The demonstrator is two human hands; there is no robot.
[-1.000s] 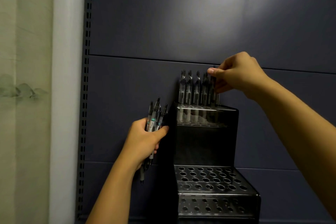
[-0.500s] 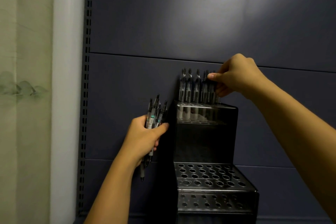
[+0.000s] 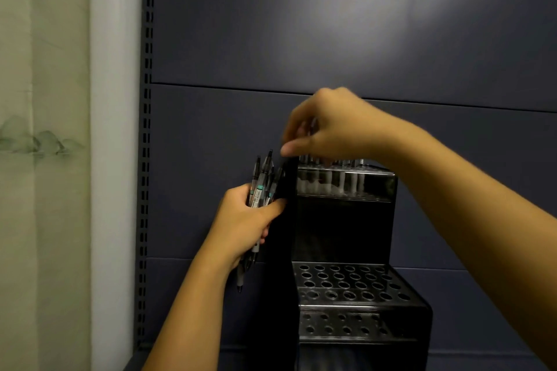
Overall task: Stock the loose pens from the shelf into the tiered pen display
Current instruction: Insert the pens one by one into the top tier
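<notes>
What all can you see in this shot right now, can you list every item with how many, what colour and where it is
Tiered pen display: one, black, perforated tiers, standing against the back panel at centre right.
Pens in the top tier: several, exact count unclear, dark with pale barrels, upright in the top row.
Bundle of loose pens: about four or five, dark with teal-marked labels, beside the display's left wall.
Back panel: one, dark blue-grey, behind everything.
Slotted upright: one, dark metal, left edge of the panel.
Wall: pale green and white, far left.
Left hand: grips the bundle.
Right hand: fingers curled over the top tier's left end; what it holds is blurred.
</notes>
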